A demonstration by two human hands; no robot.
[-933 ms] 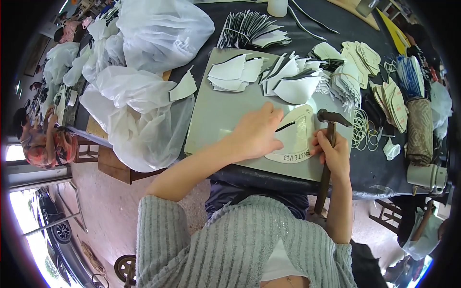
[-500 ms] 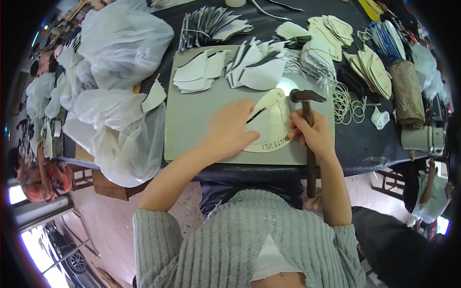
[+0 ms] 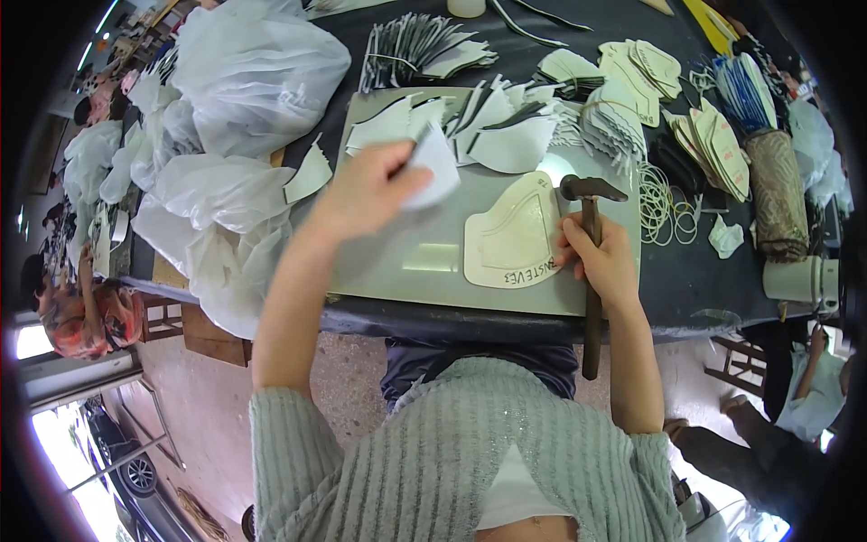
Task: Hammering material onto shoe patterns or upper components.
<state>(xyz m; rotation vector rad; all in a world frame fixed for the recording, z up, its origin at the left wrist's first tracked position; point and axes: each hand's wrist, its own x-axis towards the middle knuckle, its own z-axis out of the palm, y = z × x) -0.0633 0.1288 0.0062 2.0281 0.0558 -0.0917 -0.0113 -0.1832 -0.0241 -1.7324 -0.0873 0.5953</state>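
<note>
My left hand [image 3: 363, 191], somewhat blurred, is raised over the left part of a grey board [image 3: 388, 275]. Between its thumb and fingers is a white cut piece [image 3: 437, 172] with a dark edge. A cream pattern template [image 3: 512, 237] with a drawn outline and handwriting lies flat on the board, right of centre. My right hand [image 3: 600, 257] is closed around the handle of a hammer [image 3: 591, 189], the head pointing away from me and the handle end hanging past the table edge. Its fingertips are beside the template's right edge; whether they touch it I cannot tell.
Stacks of white cut pieces [image 3: 512, 144] line the board's far side, with a tied bundle [image 3: 424, 56] behind. White plastic bags [image 3: 257, 77] fill the left. To the right are rubber bands [image 3: 664, 206], more templates [image 3: 709, 149] and a patterned roll [image 3: 777, 194]. Other people sit farther off.
My left hand has moved left and away from the template, carrying the white piece. The template now lies uncovered. My right hand still grips the hammer, and the whole view has shifted slightly.
</note>
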